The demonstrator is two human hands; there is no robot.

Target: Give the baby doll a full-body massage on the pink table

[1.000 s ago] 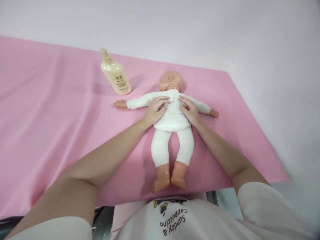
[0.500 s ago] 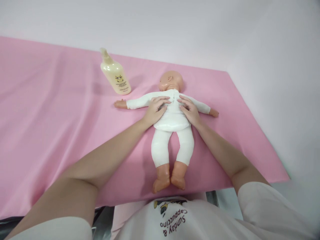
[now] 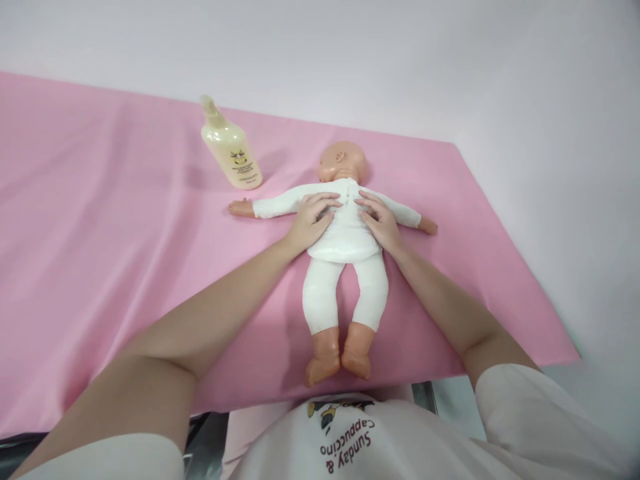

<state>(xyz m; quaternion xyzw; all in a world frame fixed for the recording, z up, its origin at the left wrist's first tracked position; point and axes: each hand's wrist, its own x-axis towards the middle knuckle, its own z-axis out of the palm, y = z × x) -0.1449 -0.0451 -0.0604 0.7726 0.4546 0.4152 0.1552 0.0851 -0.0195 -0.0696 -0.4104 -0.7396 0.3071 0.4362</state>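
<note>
A baby doll (image 3: pixel 347 233) in white cloth lies face down, its arms spread wide and its head turned to the left. My left hand (image 3: pixel 314 219) rests on the left side of its back, fingers stretched and a little apart. On the opposite side of the back, my right hand (image 3: pixel 379 219) lies with its fingers spread the same way. Both hands touch the cloth without gripping it, and a narrow strip of the back shows between the fingertips. The doll's bare feet (image 3: pixel 325 360) point toward me.
A pale yellow pump bottle (image 3: pixel 233 153) with a cow picture stands left of the doll's head. Pink cloth (image 3: pixel 125 233) with soft folds covers the table. Its right edge slants down beside a white wall (image 3: pixel 565 133). My shirt front is close to the near edge.
</note>
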